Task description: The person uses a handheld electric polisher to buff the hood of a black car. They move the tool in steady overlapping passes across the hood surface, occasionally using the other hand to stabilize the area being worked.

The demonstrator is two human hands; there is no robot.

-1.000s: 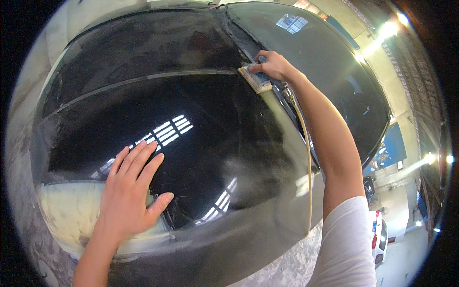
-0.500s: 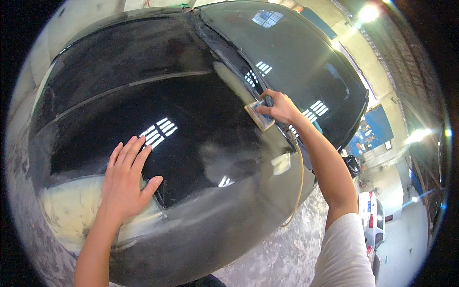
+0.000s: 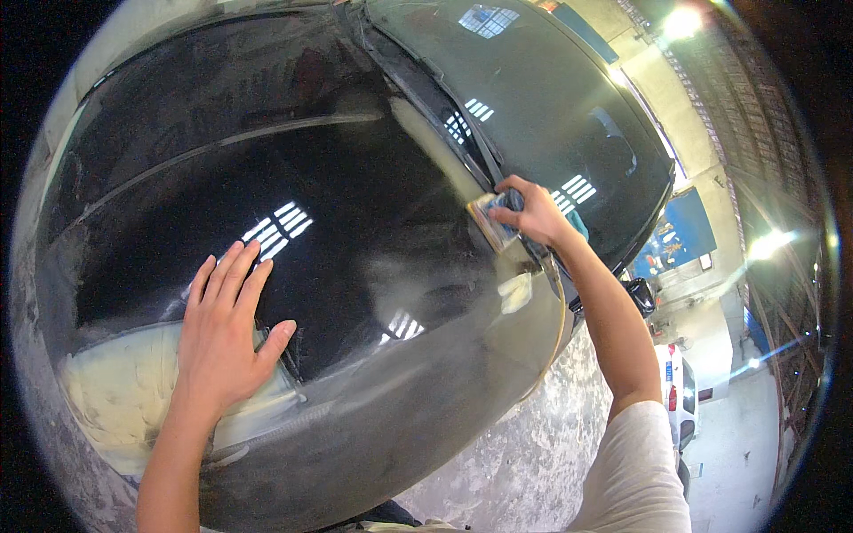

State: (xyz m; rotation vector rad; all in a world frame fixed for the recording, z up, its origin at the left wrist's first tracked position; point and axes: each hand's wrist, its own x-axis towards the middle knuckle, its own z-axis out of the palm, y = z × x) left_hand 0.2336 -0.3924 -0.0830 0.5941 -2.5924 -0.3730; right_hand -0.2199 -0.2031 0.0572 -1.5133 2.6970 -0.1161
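My left hand (image 3: pixel 224 333) lies flat on the dark car hood (image 3: pixel 382 231), fingers spread, next to a large pale filler patch (image 3: pixel 124 373) at the hood's near left. At the hood's rear edge, by the windshield (image 3: pixel 542 107), my right hand (image 3: pixel 538 216) grips a small power sander (image 3: pixel 491 220) with a rectangular pad. The pad sits against a dull, sanded strip along that edge. A thin tan hose (image 3: pixel 563 324) loops down from near the sander. Just nearer to me is a small cream filler spot (image 3: pixel 515 293).
A wiper (image 3: pixel 480 147) lies along the windshield base, close to my right hand. The side mirror (image 3: pixel 640 298) sticks out beyond my right forearm. A white car (image 3: pixel 675 382) stands farther right, and a blue board (image 3: pixel 684 235) hangs on the wall.
The sander in my right hand has moved along the hood's rear edge, closer to the small cream spot. My left hand stays on the hood. The whole view has shifted slightly.
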